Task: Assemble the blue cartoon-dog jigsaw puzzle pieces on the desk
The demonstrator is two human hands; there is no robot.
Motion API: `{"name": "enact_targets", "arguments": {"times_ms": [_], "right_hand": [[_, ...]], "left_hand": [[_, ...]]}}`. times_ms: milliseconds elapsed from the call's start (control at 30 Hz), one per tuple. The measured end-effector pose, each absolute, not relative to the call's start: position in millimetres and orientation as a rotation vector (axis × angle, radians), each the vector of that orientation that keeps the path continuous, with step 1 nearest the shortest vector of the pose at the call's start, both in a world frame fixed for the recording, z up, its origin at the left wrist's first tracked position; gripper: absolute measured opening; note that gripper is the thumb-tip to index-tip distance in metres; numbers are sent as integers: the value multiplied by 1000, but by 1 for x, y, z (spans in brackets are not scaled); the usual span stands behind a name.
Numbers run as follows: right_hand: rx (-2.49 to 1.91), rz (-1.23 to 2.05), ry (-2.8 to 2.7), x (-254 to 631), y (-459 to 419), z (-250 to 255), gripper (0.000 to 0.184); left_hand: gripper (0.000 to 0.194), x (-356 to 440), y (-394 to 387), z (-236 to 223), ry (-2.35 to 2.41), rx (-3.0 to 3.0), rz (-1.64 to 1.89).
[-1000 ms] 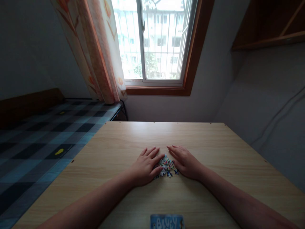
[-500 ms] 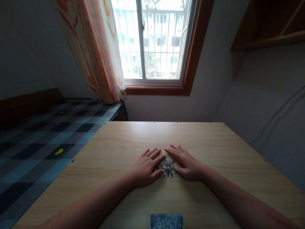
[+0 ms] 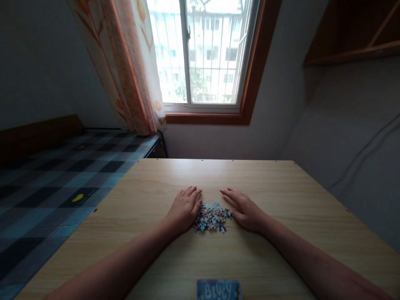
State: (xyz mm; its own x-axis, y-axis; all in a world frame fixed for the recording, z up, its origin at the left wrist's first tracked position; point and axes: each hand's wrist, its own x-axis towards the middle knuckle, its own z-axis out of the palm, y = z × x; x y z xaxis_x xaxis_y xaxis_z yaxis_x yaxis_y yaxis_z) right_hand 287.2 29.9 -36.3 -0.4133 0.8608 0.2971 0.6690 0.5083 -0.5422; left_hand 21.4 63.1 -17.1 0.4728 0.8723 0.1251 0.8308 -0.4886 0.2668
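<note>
A low heap of small, multicoloured jigsaw puzzle pieces [image 3: 212, 217] lies on the wooden table [image 3: 175, 266]. Against the heap's left side rests my left hand [image 3: 185, 208], palm down, its fingers stretched forward and nothing held. My right hand [image 3: 245, 210] is on the opposite side, fingers extended, with the thumb close to the pieces at the right edge. It holds nothing either. Nearer to me, a blue box [image 3: 219, 290] lettered "BLUEY" is cut off by the bottom of the view.
A bed with a checked cover [image 3: 62, 179] runs along the table's left side. Beyond the table's far edge are a window [image 3: 215, 62] and a floral curtain [image 3: 125, 75]. A wooden shelf [image 3: 353, 54] hangs at upper right, above a cable [image 3: 359, 152] on the wall.
My left hand has moved left and slightly away from me, uncovering more of the puzzle pieces. My right hand has shifted slightly forward. The heap now looks wider and stretches further left.
</note>
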Motion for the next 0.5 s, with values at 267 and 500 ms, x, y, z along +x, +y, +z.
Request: {"name": "enact_targets", "arguments": {"times_ms": [267,500], "right_hand": [[-1213,420,-2315,286,28,-30,56],[-1145,383,-2309,285,26,-30,41]], "left_hand": [[45,20,67,-22,1518,2614,341],[43,22,64,-19,1505,2544,416]]}}
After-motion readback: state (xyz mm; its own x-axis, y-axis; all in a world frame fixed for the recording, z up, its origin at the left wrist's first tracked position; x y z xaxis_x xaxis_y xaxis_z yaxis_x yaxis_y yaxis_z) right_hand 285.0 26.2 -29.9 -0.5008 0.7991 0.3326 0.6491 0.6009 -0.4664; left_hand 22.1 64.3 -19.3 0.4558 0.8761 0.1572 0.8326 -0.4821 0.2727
